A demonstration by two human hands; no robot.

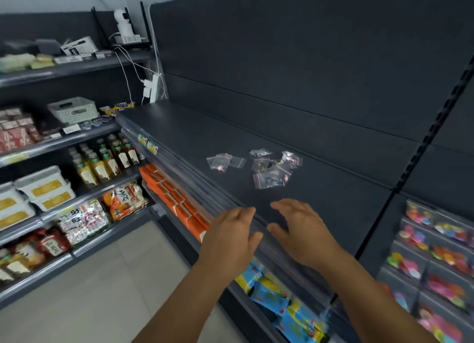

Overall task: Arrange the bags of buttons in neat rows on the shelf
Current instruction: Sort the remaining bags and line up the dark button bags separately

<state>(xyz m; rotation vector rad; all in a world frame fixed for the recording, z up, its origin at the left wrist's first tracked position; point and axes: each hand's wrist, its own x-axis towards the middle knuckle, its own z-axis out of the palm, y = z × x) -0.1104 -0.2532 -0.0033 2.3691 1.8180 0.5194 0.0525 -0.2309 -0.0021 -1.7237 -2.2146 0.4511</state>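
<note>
Several small clear bags of buttons lie in a loose heap (274,168) on the dark grey shelf (195,135), some overlapping. Two bags (224,161) lie a little apart to the left of the heap. My left hand (229,236) hovers at the shelf's front edge with relaxed fingers and holds nothing. My right hand (301,230) is beside it, fingers spread over the shelf's front part, also empty. Both hands are well short of the bags.
Orange packs (177,201) and blue snack packs (277,299) fill the shelves below. Colourful packets (436,255) hang at the right. The left rack holds bottles (102,158), white tubs and a white basket (73,109). A power strip (154,87) hangs at the shelf's far left corner.
</note>
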